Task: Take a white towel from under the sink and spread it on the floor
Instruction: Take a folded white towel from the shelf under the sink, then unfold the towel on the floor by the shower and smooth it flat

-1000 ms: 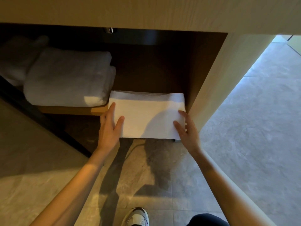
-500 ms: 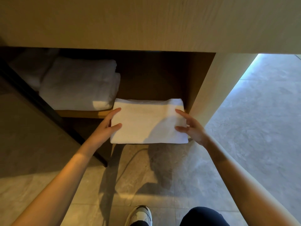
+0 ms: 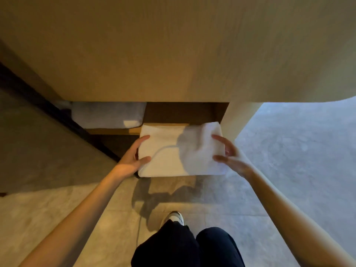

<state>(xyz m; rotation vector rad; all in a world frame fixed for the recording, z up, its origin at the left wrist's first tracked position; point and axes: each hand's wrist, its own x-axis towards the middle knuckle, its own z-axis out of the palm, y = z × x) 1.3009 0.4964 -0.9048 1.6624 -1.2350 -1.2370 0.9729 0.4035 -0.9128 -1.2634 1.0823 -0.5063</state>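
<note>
We hold the folded white towel (image 3: 173, 151) between both hands, above the floor (image 3: 289, 160) and just in front of the shelf (image 3: 115, 130) under the vanity (image 3: 173, 54). Our left hand (image 3: 131, 160) grips its left edge, thumb on top. Our right hand (image 3: 231, 155) is blurred, fingers spread on the right edge. Another folded towel (image 3: 107, 114) lies on the shelf.

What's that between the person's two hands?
A folded white towel, gripped by the left hand and right hand at opposite edges, in the head view.
</note>
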